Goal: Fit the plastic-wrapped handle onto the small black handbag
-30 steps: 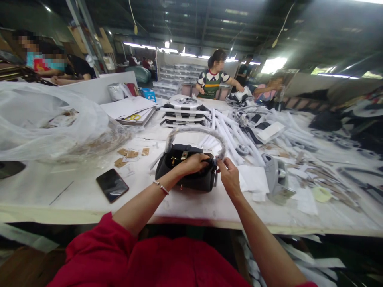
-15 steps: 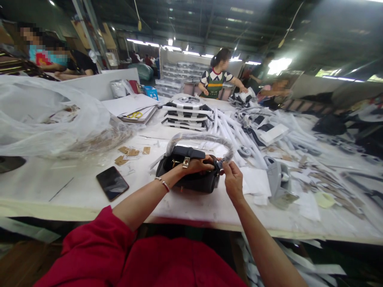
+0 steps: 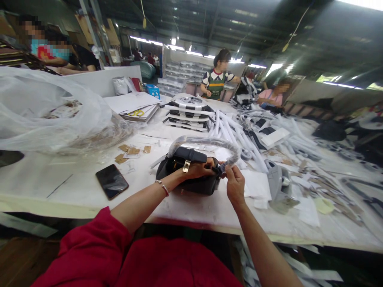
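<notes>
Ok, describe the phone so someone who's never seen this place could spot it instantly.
Start with the big white worktable. Near its front edge, to the left of the black handbag and closer to that edge than the brown tags, lies the phone. Its glossy, dark, flat rectangle sets it apart from the smaller, paler tags and the bulky handbag.

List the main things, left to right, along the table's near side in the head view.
Smartphone, black handbag, right hand, white sheets, grey tape dispenser.
</notes>
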Motion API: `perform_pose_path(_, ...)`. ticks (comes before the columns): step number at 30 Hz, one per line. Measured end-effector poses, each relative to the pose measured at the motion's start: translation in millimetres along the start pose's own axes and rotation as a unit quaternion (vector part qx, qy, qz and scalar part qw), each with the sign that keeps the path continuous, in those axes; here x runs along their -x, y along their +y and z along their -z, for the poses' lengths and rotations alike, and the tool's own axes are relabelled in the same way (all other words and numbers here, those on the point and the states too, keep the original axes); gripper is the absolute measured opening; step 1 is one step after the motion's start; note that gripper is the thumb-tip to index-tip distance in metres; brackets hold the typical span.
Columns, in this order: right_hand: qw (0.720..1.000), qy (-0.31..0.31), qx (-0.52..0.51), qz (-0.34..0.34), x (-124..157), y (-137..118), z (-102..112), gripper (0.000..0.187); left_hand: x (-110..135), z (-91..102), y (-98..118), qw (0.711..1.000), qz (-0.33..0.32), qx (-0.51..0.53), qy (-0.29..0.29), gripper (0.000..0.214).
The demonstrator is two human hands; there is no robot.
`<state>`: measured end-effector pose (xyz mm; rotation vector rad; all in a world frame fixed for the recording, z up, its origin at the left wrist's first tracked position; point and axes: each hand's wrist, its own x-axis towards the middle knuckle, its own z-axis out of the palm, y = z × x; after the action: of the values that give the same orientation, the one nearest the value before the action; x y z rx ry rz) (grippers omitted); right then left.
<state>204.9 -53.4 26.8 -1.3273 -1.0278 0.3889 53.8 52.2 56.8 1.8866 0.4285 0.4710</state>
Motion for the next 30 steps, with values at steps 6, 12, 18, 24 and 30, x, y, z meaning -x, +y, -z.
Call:
perform_pose_path(6, 0.999, 0.013, -0.037, -0.021, 2.4, 4.7, 3.6, 0.035, -1.1, 5.5, 2.6, 0.997, 0.035, 0.002, 0.076, 0.016)
perform_pose_path(12, 0.998, 0.012, -0.056, -0.027, 1.6, 2.2, 1.9, 0.033, -0.9, -3.3, 11.9, 0.967, 0.006, -0.223, 0.122, 0.012)
perform_pose_path(18, 0.998, 0.009, -0.059, -0.023, 0.9, 3.2, -0.1, 0.034, -1.6, -3.4, 8.7, 0.938, 0.01, -0.339, 0.071, 0.006)
perform_pose_path(24, 0.998, 0.009, -0.059, -0.025, -1.1, 6.2, -1.2, 0.037, 0.2, -7.3, 17.2, 0.907, -0.041, -0.419, 0.001, 0.022)
perform_pose_path(30, 0.997, 0.001, -0.068, -0.024, -0.1, 2.5, -2.2, 0.035, -4.4, -16.0, 13.3, 0.905, 0.004, -0.424, 0.031, 0.024)
